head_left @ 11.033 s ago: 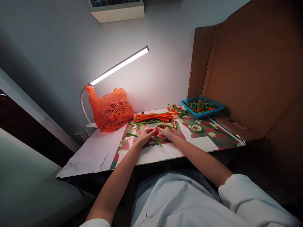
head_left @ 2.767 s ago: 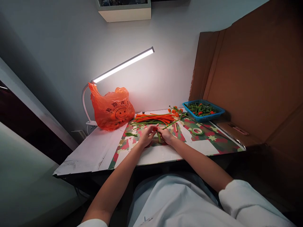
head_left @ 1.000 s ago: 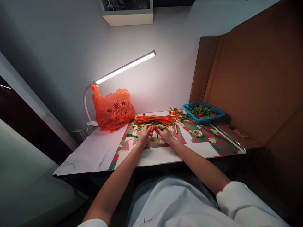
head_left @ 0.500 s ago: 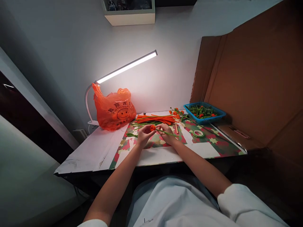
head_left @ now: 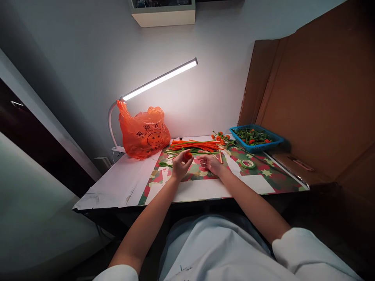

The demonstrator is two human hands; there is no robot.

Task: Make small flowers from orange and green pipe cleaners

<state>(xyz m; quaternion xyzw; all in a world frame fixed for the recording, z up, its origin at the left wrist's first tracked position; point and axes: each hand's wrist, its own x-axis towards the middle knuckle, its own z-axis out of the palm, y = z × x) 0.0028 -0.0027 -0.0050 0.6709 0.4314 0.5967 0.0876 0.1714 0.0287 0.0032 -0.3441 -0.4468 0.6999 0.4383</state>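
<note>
Desk (head_left: 123, 187): one orange bud (head_left: 188, 155) pinched in left hand (head_left: 180, 167); right hand (head_left: 211, 164) loose; one tape roll (head_left: 248, 164)

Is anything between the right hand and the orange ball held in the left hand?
Nothing visible does. The left hand pinches the orange ball; the right hand hovers beside it, with only patterned mat below the gap.

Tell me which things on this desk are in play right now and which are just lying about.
In play:
left hand pinching the small orange piece
right hand, apart from it
orange and green stems just behind

Lying about:
orange bag
tape roll
blue basket
lamp
</note>
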